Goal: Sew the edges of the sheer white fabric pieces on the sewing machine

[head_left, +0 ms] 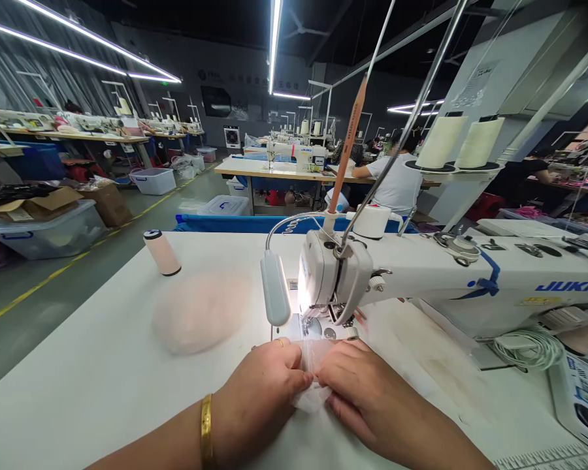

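Observation:
Both my hands grip a thin, sheer whitish fabric just in front of the sewing machine's needle area. My left hand, with a ring and a gold bangle, pinches its left side between thumb and fingers. On the other side my right hand has its fingers curled on the fabric, close to the left thumb. A white JUKI sewing machine stands directly beyond, its lamp lighting the needle. The fabric's far edge lies near the presser foot; whether it is under the foot I cannot tell.
On the white table sit a blurred pile of pale sheer fabric and a pink thread spool. More sheer fabric lies right, near a coiled cable and a control box. A co-worker sits beyond.

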A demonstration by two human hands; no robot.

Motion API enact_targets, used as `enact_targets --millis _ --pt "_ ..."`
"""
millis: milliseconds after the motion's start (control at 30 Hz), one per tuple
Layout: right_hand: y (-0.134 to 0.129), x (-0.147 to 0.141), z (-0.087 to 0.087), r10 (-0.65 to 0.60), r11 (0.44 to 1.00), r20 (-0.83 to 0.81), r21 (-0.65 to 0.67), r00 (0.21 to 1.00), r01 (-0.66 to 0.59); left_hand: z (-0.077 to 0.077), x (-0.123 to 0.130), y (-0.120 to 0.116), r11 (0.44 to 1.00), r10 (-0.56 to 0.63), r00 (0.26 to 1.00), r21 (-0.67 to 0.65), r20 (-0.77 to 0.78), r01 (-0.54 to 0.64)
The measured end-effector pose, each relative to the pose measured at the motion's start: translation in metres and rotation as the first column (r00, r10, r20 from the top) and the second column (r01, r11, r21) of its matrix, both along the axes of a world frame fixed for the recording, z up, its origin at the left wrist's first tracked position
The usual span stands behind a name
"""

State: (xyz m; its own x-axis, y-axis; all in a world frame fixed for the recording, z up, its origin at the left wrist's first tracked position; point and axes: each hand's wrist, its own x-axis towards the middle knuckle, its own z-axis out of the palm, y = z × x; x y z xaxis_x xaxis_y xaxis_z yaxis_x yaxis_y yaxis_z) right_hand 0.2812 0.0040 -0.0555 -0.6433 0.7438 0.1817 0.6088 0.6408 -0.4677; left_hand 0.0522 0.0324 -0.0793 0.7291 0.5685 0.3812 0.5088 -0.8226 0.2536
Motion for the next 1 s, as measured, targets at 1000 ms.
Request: enact_targets --millis 1000 --pt "0.028 -0.009 -0.019 -0.238 0.958 -0.056 0.151 0.97 0.244 0.015 0.001 0.043 0.789 0.197 0.976 -0.605 0.089 -0.104"
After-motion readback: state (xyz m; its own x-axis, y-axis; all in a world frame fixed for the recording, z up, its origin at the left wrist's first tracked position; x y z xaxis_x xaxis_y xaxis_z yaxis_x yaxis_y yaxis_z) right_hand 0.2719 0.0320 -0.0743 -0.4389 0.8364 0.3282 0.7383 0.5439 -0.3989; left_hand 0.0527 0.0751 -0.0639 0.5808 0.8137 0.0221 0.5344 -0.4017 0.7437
